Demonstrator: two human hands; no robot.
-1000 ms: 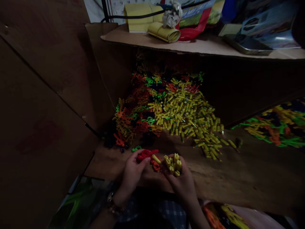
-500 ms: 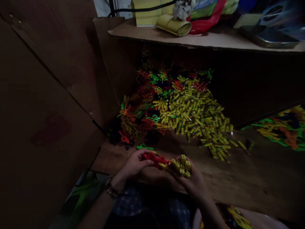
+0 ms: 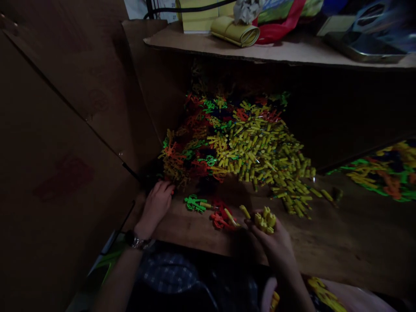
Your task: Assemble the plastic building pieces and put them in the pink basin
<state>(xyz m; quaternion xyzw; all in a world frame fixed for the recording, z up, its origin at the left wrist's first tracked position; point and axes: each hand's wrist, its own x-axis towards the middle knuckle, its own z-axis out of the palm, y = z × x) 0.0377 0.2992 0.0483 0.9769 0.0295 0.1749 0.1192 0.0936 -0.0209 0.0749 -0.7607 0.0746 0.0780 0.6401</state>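
My right hand [image 3: 271,240] is closed around a bunch of small yellow tubes [image 3: 264,220]. One more yellow tube [image 3: 245,212] sticks out at its fingertips. My left hand [image 3: 157,203] reaches down at the left end of the pile, fingers curled, with a bit of orange plastic [image 3: 172,191] showing at the fingertips; what they grip is mostly hidden. Between the hands, a green plastic figure [image 3: 194,203] lies on the wooden table beside a yellow tube [image 3: 205,205]. Right of it lies a red figure [image 3: 221,221] with another yellow tube [image 3: 230,216] against it.
Behind the hands spreads a heap of yellow tubes [image 3: 266,147], with orange, green and red figures [image 3: 177,151] on its left. A cardboard wall [image 3: 65,130] rises at left, and a cardboard shelf [image 3: 276,55] overhangs the heap. More coloured figures [image 3: 390,173] lie at right.
My left hand has let go of the red figure and moved left to the pile. The red figure now lies on the table. My right hand has shifted slightly right with its yellow tubes.
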